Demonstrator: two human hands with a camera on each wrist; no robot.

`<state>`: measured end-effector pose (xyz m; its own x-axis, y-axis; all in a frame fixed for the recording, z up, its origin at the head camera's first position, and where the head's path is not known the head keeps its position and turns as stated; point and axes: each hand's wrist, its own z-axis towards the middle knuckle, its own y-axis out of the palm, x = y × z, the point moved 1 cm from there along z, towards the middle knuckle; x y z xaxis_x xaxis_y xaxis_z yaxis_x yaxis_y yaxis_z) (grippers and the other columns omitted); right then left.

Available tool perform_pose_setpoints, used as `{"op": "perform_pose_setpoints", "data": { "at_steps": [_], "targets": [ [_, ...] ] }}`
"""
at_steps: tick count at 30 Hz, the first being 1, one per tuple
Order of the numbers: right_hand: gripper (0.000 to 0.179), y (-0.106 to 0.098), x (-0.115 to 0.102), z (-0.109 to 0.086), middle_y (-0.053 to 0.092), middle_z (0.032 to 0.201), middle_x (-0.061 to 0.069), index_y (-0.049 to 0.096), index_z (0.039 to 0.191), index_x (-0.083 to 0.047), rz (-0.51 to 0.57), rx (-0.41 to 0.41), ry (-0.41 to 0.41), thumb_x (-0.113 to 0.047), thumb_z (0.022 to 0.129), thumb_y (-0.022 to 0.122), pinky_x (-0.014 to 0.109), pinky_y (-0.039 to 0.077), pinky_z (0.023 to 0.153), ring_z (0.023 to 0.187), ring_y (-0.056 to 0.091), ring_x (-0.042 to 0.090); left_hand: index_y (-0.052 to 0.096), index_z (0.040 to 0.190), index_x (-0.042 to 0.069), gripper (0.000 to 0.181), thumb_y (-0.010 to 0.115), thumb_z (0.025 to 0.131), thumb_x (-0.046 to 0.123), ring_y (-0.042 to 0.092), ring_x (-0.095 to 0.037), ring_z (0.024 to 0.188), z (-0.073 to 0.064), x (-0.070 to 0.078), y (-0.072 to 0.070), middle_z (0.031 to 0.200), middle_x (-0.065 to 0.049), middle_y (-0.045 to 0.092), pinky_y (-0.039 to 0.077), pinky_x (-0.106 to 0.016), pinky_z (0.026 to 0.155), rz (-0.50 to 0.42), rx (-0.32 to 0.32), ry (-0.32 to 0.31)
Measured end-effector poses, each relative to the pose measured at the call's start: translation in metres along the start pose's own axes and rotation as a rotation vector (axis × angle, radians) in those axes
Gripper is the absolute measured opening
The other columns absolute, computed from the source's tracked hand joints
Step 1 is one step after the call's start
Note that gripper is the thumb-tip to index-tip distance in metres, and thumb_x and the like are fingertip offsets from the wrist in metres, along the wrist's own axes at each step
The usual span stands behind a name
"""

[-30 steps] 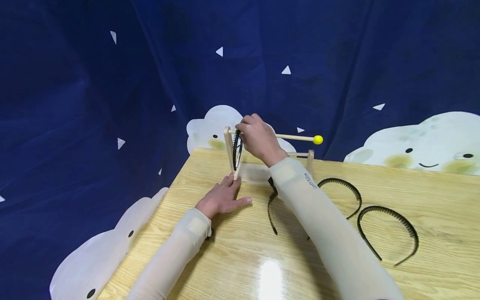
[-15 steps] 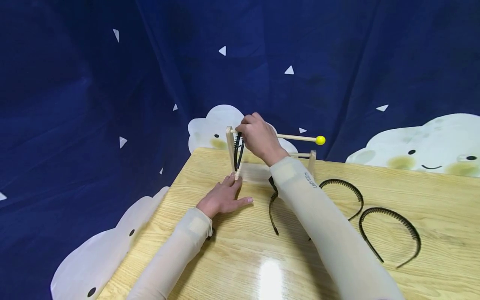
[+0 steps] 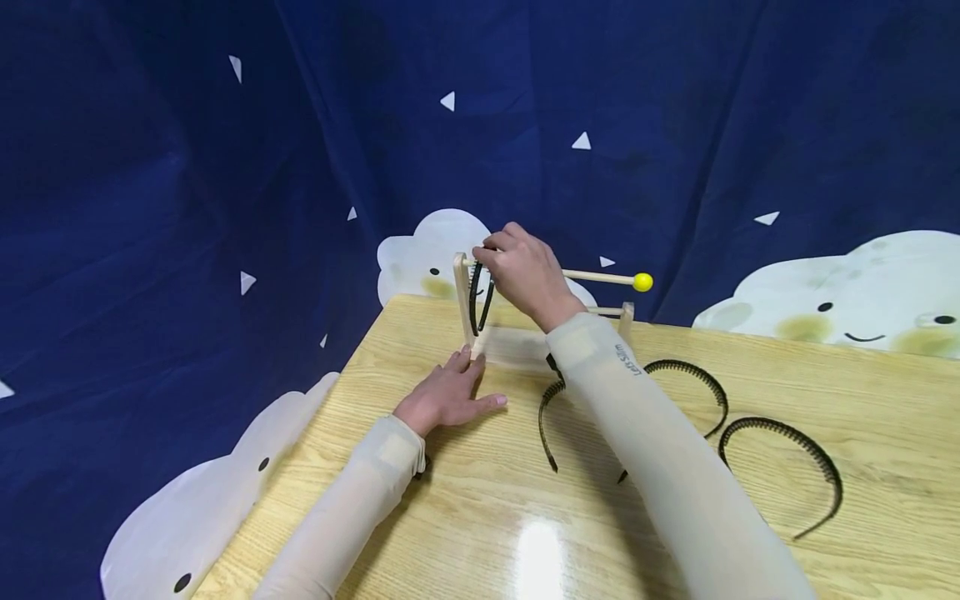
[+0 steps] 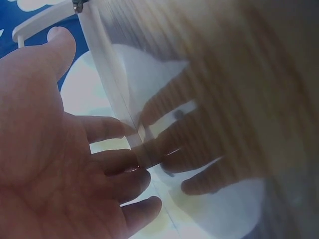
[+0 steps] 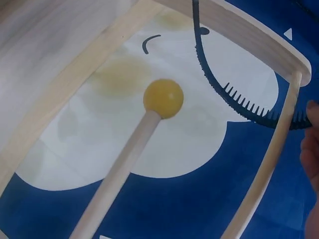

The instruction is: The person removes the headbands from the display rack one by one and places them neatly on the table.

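Note:
A black toothed headband [image 3: 474,304] is pinched in my right hand [image 3: 525,271] at the left end of a wooden rack's upper rod [image 3: 596,276]. Its two ends hang down beside the rack's left upright [image 3: 462,292]. In the right wrist view the headband [image 5: 219,89] crosses the rod [image 5: 271,164], and only the fingertips of that hand show at the right edge. My left hand [image 3: 450,396] lies on the table with its fingers spread, fingertips right at the front corner of the rack's base [image 3: 513,346]. The left wrist view shows that hand [image 4: 75,149] with nothing in it.
Several more toothed headbands lie on the wooden table [image 3: 465,517]: one at the right [image 3: 813,450], one farther back [image 3: 686,364], one partly under my right forearm [image 3: 545,425]. A yellow ball [image 3: 642,282] tips a rack rod. Behind hangs a dark blue curtain [image 3: 637,75].
My right hand has shifted slightly right, and the held headband's lower ends have risen a little and spread apart. The left hand stays at the rack's base.

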<state>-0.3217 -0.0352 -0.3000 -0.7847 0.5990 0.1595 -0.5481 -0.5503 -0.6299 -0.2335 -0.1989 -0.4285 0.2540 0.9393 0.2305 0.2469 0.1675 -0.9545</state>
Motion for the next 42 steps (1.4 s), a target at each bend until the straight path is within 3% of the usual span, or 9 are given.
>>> {"op": "perform_pose_setpoints", "data": {
  "at_steps": [5, 14, 21, 30, 42],
  "targets": [
    [0.015, -0.004, 0.004, 0.001, 0.074, 0.101, 0.012, 0.08, 0.103, -0.006, -0.022, 0.044, -0.024, -0.002, 0.095, 0.068, 0.035, 0.056, 0.078, 0.088, 0.062, 0.027, 0.024, 0.161, 0.008, 0.097, 0.044, 0.093, 0.075, 0.014, -0.038, 0.151, 0.001, 0.001, -0.001, 0.165, -0.02, 0.01, 0.021, -0.057, 0.117, -0.002, 0.001, -0.003],
    [0.019, -0.013, 0.008, 0.004, 0.074, 0.104, 0.012, 0.079, 0.109, -0.006, -0.064, 0.016, -0.01, -0.001, 0.092, 0.071, 0.032, 0.056, 0.079, 0.091, 0.061, 0.026, 0.025, 0.16, 0.009, 0.096, 0.044, 0.094, 0.074, 0.014, -0.038, 0.15, 0.001, 0.0, -0.001, 0.165, -0.021, 0.01, 0.022, -0.057, 0.117, -0.001, -0.002, -0.002],
    [0.023, -0.021, 0.01, 0.007, 0.073, 0.105, 0.015, 0.078, 0.11, -0.005, -0.097, 0.062, -0.04, 0.001, 0.088, 0.075, 0.034, 0.057, 0.08, 0.09, 0.061, 0.028, 0.024, 0.161, 0.01, 0.096, 0.045, 0.093, 0.075, 0.014, -0.038, 0.15, 0.003, 0.0, -0.001, 0.165, -0.02, 0.009, 0.021, -0.055, 0.118, -0.007, -0.006, -0.012],
    [0.017, -0.028, 0.014, 0.012, 0.072, 0.1, 0.016, 0.078, 0.106, -0.003, -0.15, 0.165, -0.115, 0.0, 0.096, 0.065, 0.035, 0.057, 0.077, 0.087, 0.062, 0.03, 0.025, 0.161, 0.01, 0.097, 0.044, 0.092, 0.076, 0.016, -0.038, 0.15, 0.004, 0.001, 0.0, 0.165, -0.019, 0.01, 0.021, -0.055, 0.118, 0.004, 0.001, -0.013],
    [0.02, -0.042, 0.018, 0.017, 0.071, 0.102, 0.017, 0.077, 0.107, 0.0, -0.2, 0.193, -0.163, 0.006, 0.095, 0.062, 0.035, 0.057, 0.077, 0.087, 0.061, 0.031, 0.027, 0.16, 0.01, 0.096, 0.046, 0.092, 0.075, 0.018, -0.039, 0.149, 0.007, 0.001, 0.0, 0.165, -0.02, 0.011, 0.023, -0.054, 0.118, -0.01, 0.001, -0.011]
  ]
}}
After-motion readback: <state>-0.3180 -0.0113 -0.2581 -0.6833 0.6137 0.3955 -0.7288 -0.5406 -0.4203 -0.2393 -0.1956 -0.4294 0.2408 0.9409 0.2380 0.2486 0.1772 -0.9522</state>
